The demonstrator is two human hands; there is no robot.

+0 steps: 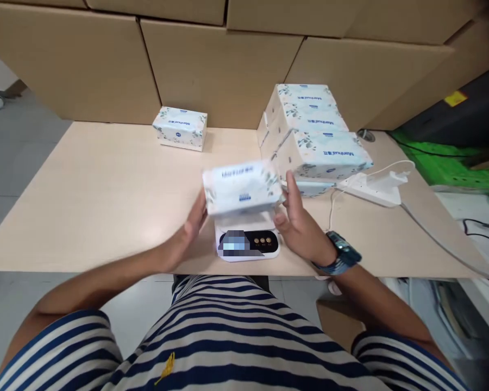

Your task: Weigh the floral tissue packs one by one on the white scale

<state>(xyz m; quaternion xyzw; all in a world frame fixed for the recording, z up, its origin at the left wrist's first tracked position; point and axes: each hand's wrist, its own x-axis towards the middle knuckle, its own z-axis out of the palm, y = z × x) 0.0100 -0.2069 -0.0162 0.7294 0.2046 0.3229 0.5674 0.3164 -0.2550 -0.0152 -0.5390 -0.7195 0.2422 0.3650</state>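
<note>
A white tissue pack [242, 189] with blue lettering and a leaf pattern is held between my two hands, slightly blurred. My left hand [189, 228] presses on its left end, the fingers partly hidden behind the pack. At the right end is my right hand [299, 220], thumb raised and fingers partly out of sight. Just beneath the pack stands a small white digital scale [248, 255] with a dark panel, a blurred-out display and round gold buttons. The pack covers most of the scale's platform, and I cannot tell whether the two touch.
Several similar tissue packs [330, 152] are stacked at the back right, and a single pack [183, 129] lies at the back left. A white power strip [370, 190] with cables sits right of the stack. Large cardboard boxes [220, 70] wall off the table's [85, 206] far edge.
</note>
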